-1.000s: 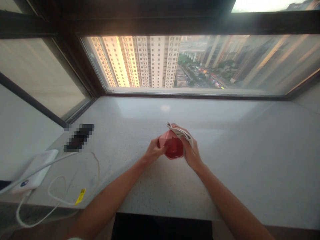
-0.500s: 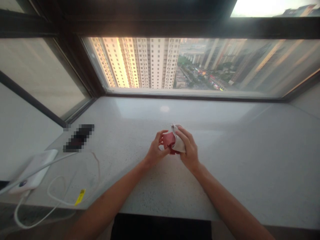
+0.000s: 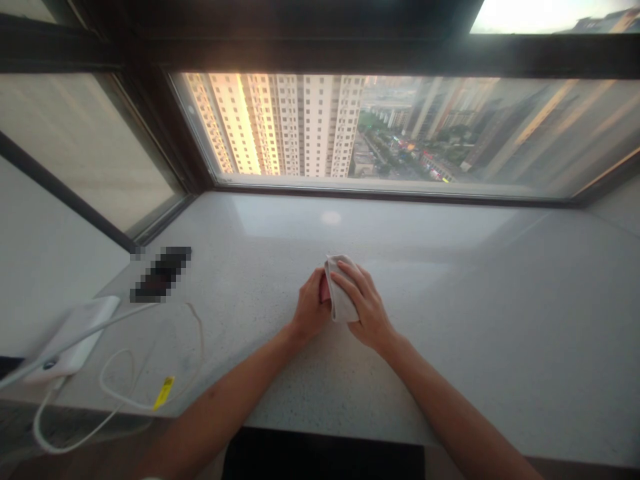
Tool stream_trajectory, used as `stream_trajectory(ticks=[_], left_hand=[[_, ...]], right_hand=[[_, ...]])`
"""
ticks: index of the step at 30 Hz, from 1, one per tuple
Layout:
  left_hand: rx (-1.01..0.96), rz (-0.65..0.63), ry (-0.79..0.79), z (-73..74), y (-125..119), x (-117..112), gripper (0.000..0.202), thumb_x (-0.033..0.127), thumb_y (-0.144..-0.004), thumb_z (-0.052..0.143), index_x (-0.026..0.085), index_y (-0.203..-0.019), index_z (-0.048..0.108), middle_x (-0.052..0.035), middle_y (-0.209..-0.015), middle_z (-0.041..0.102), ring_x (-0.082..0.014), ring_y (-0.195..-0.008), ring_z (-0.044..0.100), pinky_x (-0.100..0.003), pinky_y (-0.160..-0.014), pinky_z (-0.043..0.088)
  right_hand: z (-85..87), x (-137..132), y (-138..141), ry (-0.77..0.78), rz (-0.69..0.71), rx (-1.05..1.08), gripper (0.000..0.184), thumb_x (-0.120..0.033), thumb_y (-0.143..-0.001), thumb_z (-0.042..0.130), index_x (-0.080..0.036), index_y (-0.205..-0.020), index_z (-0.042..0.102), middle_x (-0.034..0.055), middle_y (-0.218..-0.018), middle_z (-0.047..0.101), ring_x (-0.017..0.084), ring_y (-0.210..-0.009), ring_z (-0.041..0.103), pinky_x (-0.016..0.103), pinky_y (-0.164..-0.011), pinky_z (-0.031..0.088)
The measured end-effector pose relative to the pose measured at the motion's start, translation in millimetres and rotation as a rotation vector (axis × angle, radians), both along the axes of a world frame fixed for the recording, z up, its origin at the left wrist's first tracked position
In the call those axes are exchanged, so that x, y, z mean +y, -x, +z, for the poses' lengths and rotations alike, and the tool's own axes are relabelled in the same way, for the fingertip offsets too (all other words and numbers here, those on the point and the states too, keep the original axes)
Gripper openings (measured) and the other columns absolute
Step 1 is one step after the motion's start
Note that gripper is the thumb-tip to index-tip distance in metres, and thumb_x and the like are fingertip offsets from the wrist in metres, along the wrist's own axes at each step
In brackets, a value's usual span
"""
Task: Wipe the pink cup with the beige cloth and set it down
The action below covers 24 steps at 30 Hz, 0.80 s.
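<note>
Left hand (image 3: 311, 308) and right hand (image 3: 364, 305) hold cloth (image 3: 341, 290) around red object (image 3: 325, 289).

Left hand (image 3: 311, 307) and right hand (image 3: 367, 307) apparently cupped together, forearms (image 3: 225, 393) angled inward

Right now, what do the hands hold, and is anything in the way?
Left hand holds red item, mostly hidden. Right hand presses off-white cloth on it. Power bank off left, apart from hands.

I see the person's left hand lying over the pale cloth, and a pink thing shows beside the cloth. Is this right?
No, it is the other hand: the right hand lies over the pale cloth, as the head view shows. A pink thing does show beside the cloth.
</note>
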<state>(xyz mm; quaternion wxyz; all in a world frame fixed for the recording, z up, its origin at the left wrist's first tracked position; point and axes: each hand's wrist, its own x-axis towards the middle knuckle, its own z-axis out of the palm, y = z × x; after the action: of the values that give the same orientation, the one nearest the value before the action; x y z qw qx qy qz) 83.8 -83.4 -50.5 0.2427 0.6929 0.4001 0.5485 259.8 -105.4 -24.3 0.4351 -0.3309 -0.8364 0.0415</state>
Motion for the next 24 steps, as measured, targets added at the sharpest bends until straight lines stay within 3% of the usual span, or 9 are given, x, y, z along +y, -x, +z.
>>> stream_trajectory(ticks=[3,6,12,18,22,24], left_hand=[[0.072,0.000,-0.049,-4.4,2.2,1.8,0.015,0.016,-0.098,0.059,0.021,-0.112,0.061,-0.0080,-0.105,0.073,-0.0226,-0.092,0.069,-0.038,-0.087,0.058],[0.131,-0.026,-0.114,-5.9,3.4,2.4,0.027,0.018,-0.099,0.058,0.023,-0.124,0.060,-0.0111,-0.117,0.074,-0.0274,-0.107,0.071,-0.044,-0.098,0.059],[0.188,0.023,-0.036,-2.2,1.7,-1.1,0.045,0.012,-0.089,0.063,0.024,-0.132,0.058,-0.0073,-0.120,0.073,-0.0257,-0.111,0.070,-0.042,-0.096,0.060],[0.305,0.017,-0.099,-8.0,3.2,0.2,0.033,0.018,-0.096,0.059,0.022,-0.129,0.058,-0.0150,-0.124,0.073,-0.0330,-0.117,0.070,-0.051,-0.105,0.058],[0.242,0.025,-0.062,-2.9,-0.3,-3.3,0.044,0.011,-0.091,0.059,0.023,-0.133,0.056,-0.0108,-0.123,0.071,-0.0286,-0.114,0.067,-0.046,-0.101,0.058],[0.238,0.006,-0.053,-0.8,-2.2,-4.5,0.045,0.010,-0.091,0.057,0.023,-0.134,0.056,-0.0099,-0.124,0.069,-0.0282,-0.115,0.066,-0.047,-0.102,0.056]], right_hand=[[2.4,-7.2,4.7,-0.002,-0.020,-0.051,0.070,-0.028,-0.102,0.052,-0.035,-0.170,0.036,0.0092,-0.174,0.042,0.042,-0.163,0.031,0.074,-0.128,0.032],[0.5,-7.8,7.7,-0.006,-0.031,-0.068,0.067,-0.036,-0.103,0.053,-0.036,-0.168,0.040,0.0067,-0.172,0.045,0.043,-0.165,0.026,0.077,-0.130,0.025],[-10.6,-3.6,12.2,0.186,-0.138,0.326,0.053,-0.032,-0.112,0.034,-0.033,-0.163,0.048,0.0097,-0.164,0.054,0.030,-0.153,0.052,0.059,-0.126,0.045],[-9.7,-17.0,18.3,0.046,-0.105,0.089,0.055,-0.038,-0.108,0.045,-0.035,-0.163,0.050,0.0056,-0.173,0.045,0.040,-0.167,0.023,0.074,-0.132,0.022],[-16.8,-5.8,17.4,0.230,-0.192,0.371,0.051,-0.035,-0.113,0.036,-0.033,-0.162,0.050,0.0093,-0.164,0.055,0.031,-0.153,0.052,0.062,-0.127,0.042],[-18.4,-5.4,17.9,0.254,-0.226,0.435,0.051,-0.035,-0.114,0.034,-0.032,-0.162,0.049,0.0108,-0.162,0.057,0.030,-0.149,0.056,0.061,-0.125,0.046]])
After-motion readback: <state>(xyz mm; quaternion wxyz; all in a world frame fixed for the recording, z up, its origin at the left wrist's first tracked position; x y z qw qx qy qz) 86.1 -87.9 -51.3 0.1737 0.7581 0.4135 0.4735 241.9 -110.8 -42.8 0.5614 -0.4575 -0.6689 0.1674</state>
